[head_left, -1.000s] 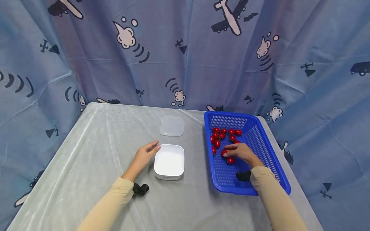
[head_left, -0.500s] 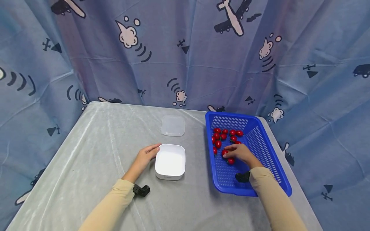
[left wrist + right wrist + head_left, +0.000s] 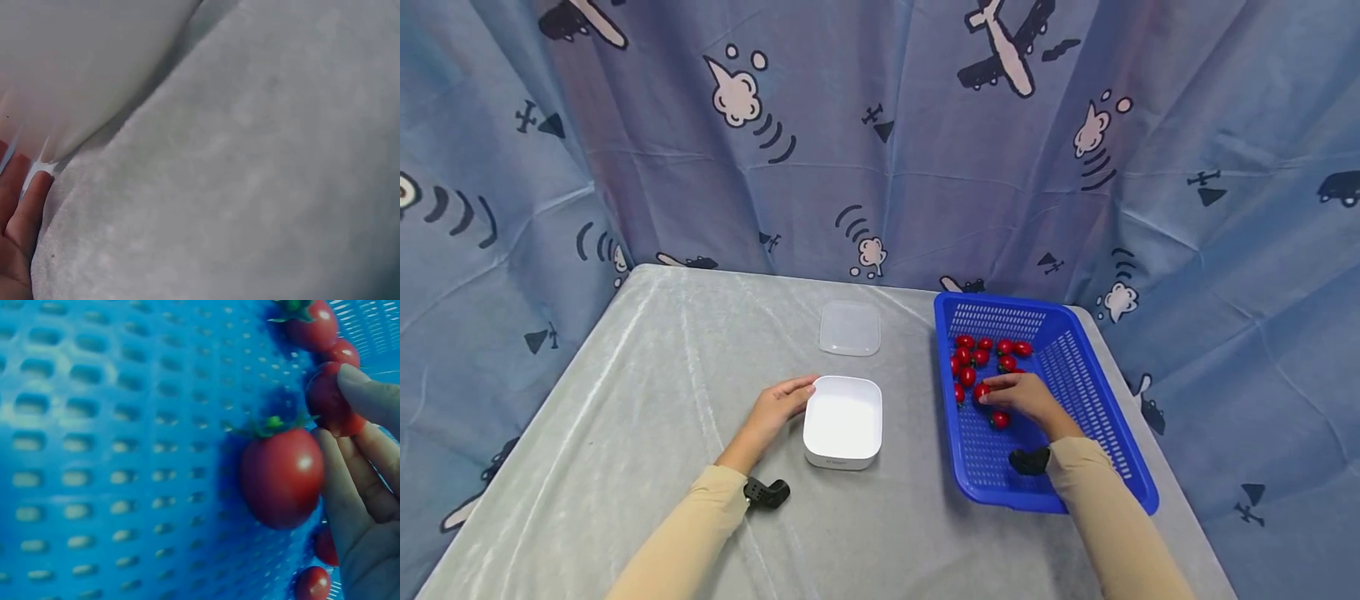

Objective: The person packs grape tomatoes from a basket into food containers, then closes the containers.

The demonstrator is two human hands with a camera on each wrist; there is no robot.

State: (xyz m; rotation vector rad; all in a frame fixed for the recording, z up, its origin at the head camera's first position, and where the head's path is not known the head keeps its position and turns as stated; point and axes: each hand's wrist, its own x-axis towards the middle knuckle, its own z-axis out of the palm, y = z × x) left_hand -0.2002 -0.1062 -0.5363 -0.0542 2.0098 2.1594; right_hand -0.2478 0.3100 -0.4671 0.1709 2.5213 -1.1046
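Observation:
In the head view my right hand [image 3: 1030, 402] reaches into a blue plastic basket [image 3: 1015, 502] and pinches a red cherry tomato [image 3: 981, 393]. The right wrist view shows that pinched tomato [image 3: 326, 399] between thumb and fingers. Close beside the fingers lies another cherry tomato [image 3: 281, 478] with a green stem. My left hand [image 3: 769, 415] rests against the left side of a white square container [image 3: 841, 462], fingers fairly straight. In the left wrist view, fingertips [image 3: 41, 181] touch the pale container wall [image 3: 94, 69]; part of that hand is out of frame.
Several more cherry tomatoes [image 3: 967, 377] lie in the basket's left and far part. A translucent square lid [image 3: 850, 328] lies behind the container. A grey cloth [image 3: 625, 433] covers the table, and a patterned blue curtain [image 3: 820, 125] hangs behind it.
My left hand has moved in from just beside the container to touch its side. The pinched tomato has shifted slightly away from the one near it.

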